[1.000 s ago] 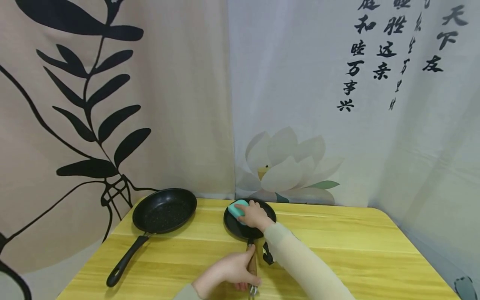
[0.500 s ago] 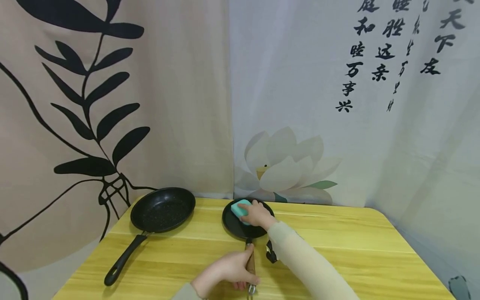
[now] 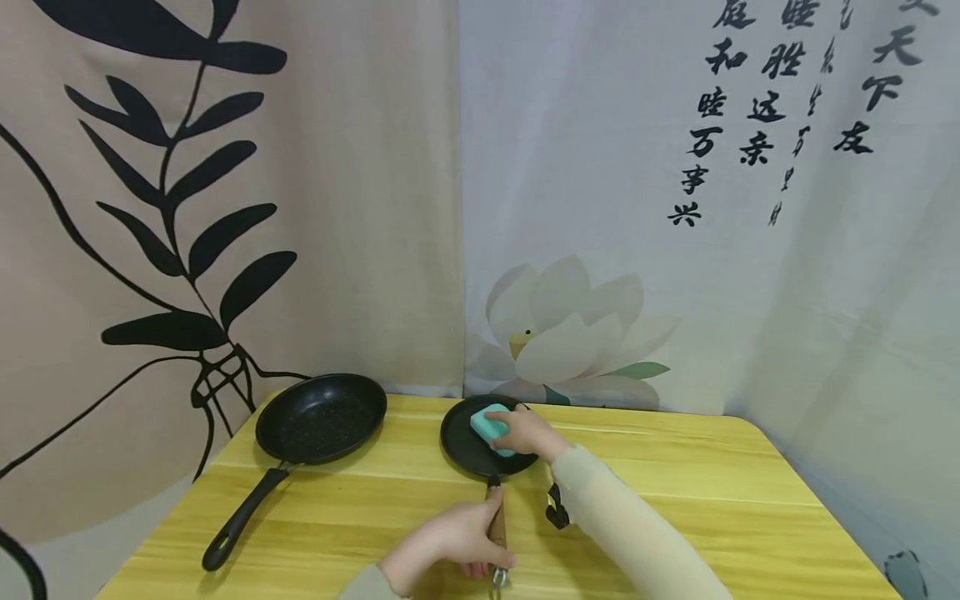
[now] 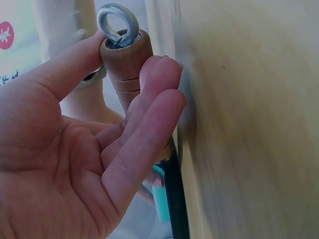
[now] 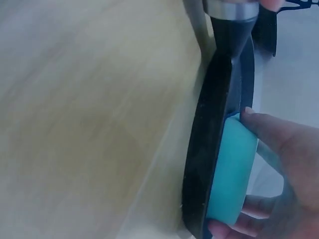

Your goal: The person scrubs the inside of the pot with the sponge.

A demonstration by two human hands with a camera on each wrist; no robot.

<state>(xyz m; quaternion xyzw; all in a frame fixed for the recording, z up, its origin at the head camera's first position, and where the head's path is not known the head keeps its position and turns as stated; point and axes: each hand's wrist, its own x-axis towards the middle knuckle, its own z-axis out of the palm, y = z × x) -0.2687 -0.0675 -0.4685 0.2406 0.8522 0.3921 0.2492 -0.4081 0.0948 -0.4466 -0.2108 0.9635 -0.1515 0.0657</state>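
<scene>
A small black frying pan (image 3: 461, 442) lies on the wooden table in the head view. My left hand (image 3: 468, 533) grips its wooden handle (image 4: 124, 64), which ends in a metal ring (image 4: 118, 22); the left wrist view has thumb and fingers on either side of the handle. Inside the pan, my right hand (image 3: 528, 433) holds a turquoise sponge (image 5: 233, 169) against the cooking surface. Thumb and fingers pinch the sponge by its opposite ends in the right wrist view.
A larger black frying pan (image 3: 322, 421) with a black handle (image 3: 243, 521) stands to the left on the yellow wooden table (image 3: 675, 475). Behind the table hangs a curtain (image 3: 375, 208) printed with leaves, a lotus and characters. A black strap (image 3: 557, 507) hangs by the right sleeve.
My right hand has slid the sponge rightward and slightly toward me across the small pan. The left hand keeps its grip on the handle. The whole head view has shifted slightly.
</scene>
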